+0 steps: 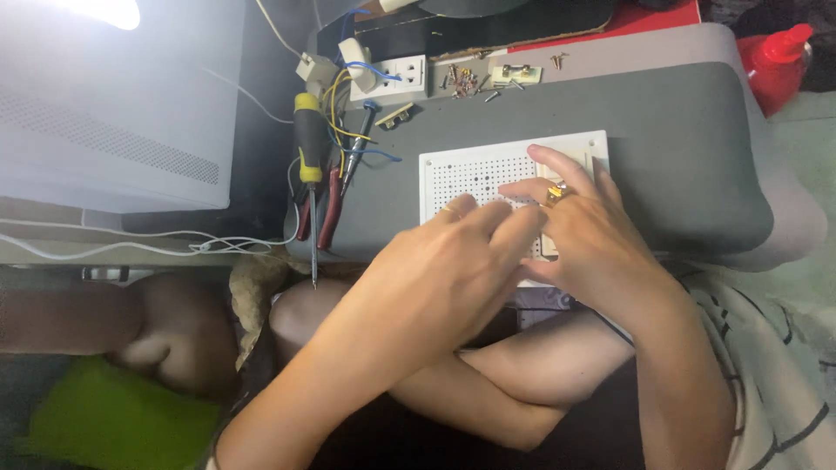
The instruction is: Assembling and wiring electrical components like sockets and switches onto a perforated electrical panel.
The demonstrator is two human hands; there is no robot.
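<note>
Both hands are meeting over a white perforated board that is lying flat on a grey padded surface, which is keeping the board steady and within easy reach of the seated person. The left hand is resting across the board's near edge with its fingers half curled and pointing toward the right hand, whose fingers are loosely spread over the board's right side; a small brass-coloured part is showing by the right hand's knuckles, though whether it is being pinched or is only a ring is hard to tell. The hands are covering most of the board's near half, so whatever is sitting beneath them is hidden. To the left a yellow-and-black screwdriver is lying with its tip toward the person, touching red-handled pliers, both parked just beside the board for quick pick-up. Farther back a white socket plate with loose wires and a scatter of small screws are lying near the surface's far edge. A red bottle is being cut off at the top right, and glare is washing out the white box at upper left.
</note>
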